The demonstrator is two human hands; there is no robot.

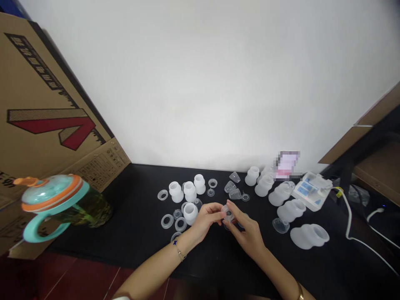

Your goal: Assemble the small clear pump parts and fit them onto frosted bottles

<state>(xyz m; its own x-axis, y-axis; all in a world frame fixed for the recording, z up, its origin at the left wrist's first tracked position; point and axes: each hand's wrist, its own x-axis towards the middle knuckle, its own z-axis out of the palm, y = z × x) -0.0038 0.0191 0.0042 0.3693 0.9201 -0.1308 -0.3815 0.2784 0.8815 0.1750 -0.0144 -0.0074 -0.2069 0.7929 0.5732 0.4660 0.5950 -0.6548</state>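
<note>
Between my two hands is a small translucent ring-shaped cap [229, 213]. My left hand [210, 217] pinches its left side with thumb and fingers. On the other side, the fingers of my right hand [245, 229] close on the same cap. White round-bodied bottles [190, 191] stand just beyond my left hand, and another white bottle [190, 212] is right beside it. Loose translucent rings [167, 221] lie to the left of these. Clear cone-shaped cups [235, 193] lie beyond my right hand. Part of a clear piece under my right hand is hidden.
More white bottles [291, 209] line the right side, some lying down. A white box with blue labels [310, 191] and a white cable [348, 212] sit beyond them. At left are a large turquoise-handled jug [62, 208] and a cardboard box [46, 104]. A white wall [200, 83] bounds the black table [134, 208].
</note>
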